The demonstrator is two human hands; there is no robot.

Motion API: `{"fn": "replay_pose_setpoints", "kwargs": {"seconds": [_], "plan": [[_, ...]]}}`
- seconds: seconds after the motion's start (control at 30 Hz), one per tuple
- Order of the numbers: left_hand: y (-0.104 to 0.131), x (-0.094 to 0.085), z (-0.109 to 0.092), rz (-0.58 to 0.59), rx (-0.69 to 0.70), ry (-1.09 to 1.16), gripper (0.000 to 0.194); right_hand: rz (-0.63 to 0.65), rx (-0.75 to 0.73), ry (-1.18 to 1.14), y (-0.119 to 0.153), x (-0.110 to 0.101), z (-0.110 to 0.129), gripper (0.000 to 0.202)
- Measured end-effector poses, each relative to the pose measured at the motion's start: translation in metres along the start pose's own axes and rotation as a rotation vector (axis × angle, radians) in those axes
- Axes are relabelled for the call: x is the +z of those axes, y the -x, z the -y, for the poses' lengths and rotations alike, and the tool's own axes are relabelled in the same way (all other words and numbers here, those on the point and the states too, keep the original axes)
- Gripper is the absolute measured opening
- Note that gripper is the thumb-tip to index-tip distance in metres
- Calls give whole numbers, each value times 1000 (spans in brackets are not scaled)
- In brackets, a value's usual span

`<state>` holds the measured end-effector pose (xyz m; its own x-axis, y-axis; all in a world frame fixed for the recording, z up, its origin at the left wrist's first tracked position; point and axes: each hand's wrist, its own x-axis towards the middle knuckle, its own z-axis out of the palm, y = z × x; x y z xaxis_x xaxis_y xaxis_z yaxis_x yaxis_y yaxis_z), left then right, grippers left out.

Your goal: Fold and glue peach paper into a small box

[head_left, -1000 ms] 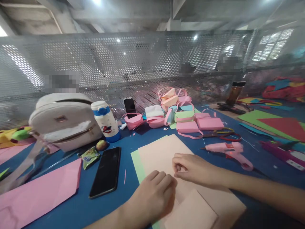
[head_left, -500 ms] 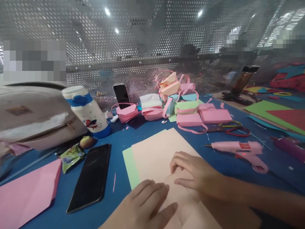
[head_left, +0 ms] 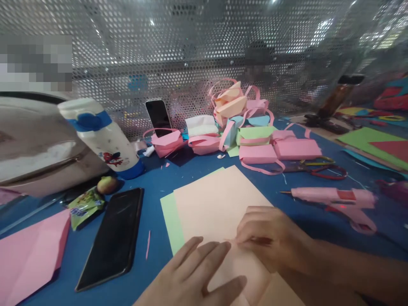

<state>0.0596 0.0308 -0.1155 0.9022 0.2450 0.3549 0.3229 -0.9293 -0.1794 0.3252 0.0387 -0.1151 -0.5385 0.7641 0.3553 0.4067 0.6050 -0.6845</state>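
Peach paper sheets (head_left: 213, 199) lie on the blue table in front of me, with a light green sheet (head_left: 170, 216) showing at their left edge. A folded peach paper (head_left: 251, 267) rests over their near end, between my hands. My left hand (head_left: 197, 272) lies on it with fingers stretched and apart. With thumb and fingers pressed together, my right hand (head_left: 274, 238) pinches the folded paper near its upper edge. The fingertips hide the pinched part. To the right of that hand lies a pink glue gun (head_left: 334, 195), its small red light lit.
Small pink paper bags (head_left: 258, 154) and others in several colours are piled at the back. On the left are a black phone (head_left: 111, 238), pink paper (head_left: 32, 259), a snack packet (head_left: 85, 208) and a white-and-blue bottle (head_left: 102, 136). Scissors (head_left: 328, 170) lie behind the glue gun.
My right hand's fingers have closed from a loose curl into a pinch on the folded paper. The left hand stays flat on the paper, shifted only slightly. The view has tilted a little.
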Motion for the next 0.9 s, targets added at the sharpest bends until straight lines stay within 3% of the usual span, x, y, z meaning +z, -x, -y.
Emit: {"fn": "replay_pose_setpoints", "kwargs": {"seconds": [0.1, 0.23, 0.67, 0.9], "plan": [[1, -3, 0, 8, 4, -41, 41, 35, -258, 152, 3, 0, -8, 17], [1, -4, 0, 14, 9, -39, 42, 79, -401, 216, 2, -2, -14, 21], [0, -7, -2, 59, 73, -80, 38, 143, -434, 260, 0, -8, -12, 22], [1, 3, 0, 51, 81, -52, 35, 161, -403, 193, -2, -6, -14, 21]]}}
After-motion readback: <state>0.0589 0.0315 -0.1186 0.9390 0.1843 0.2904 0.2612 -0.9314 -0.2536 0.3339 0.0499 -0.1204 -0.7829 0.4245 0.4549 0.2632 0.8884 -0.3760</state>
